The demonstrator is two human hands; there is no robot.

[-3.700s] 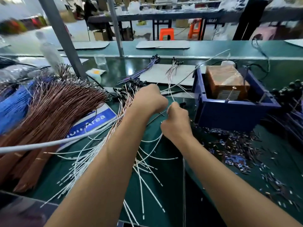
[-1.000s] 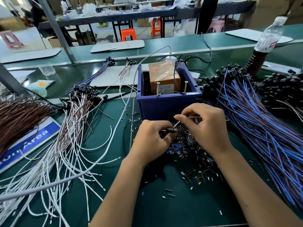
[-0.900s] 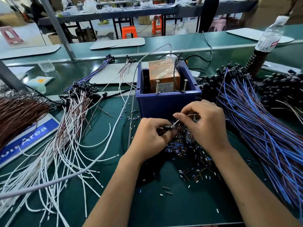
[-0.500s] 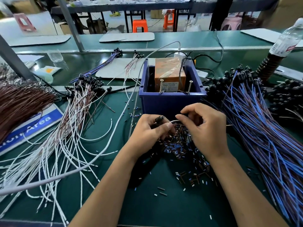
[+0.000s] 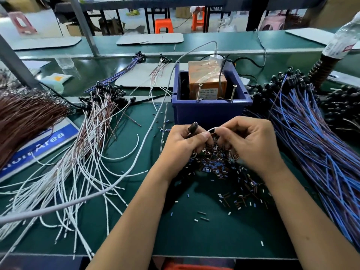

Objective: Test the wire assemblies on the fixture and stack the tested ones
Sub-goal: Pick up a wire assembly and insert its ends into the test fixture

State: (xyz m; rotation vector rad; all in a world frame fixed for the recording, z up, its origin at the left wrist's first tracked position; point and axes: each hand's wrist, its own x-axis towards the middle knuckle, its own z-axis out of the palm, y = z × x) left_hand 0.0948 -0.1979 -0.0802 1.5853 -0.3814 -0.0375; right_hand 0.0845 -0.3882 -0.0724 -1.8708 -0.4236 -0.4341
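On the dark green matte worktop [image 5: 175, 227], both hands meet just in front of the deep blue plastic bin [image 5: 209, 111]. The left hand [image 5: 183, 147] has its fingers curled, thumb and forefinger pinching one thin white wire assembly with a glossy black cylindrical end cap [image 5: 193, 127]; the cap pokes up above the knuckles, tilted toward the bin. The right hand [image 5: 251, 145] is also curled, its fingertips closed on the same wire's white strand, which arcs as a short loop between the two grips. Beneath the hands lies a scattered heap of tiny tube-like sleeve cuttings in blue, brown and white [image 5: 218, 168].

Inside the bin stands an orange block wrapped in clear film [image 5: 206, 80], with two upright metal screws [image 5: 199, 92] at its near edge. To the left fans a loose pile of white and brown wires with black caps [image 5: 83, 152], beyond it a dense brush of copper-brown wires [image 5: 25, 114] over a blue-and-white sign [image 5: 44, 141]. To the right spreads a thick sheaf of blue and purple wires with black caps [image 5: 315, 145]. A smooth grey cable [image 5: 93, 193] curves across the worktop to the bin.
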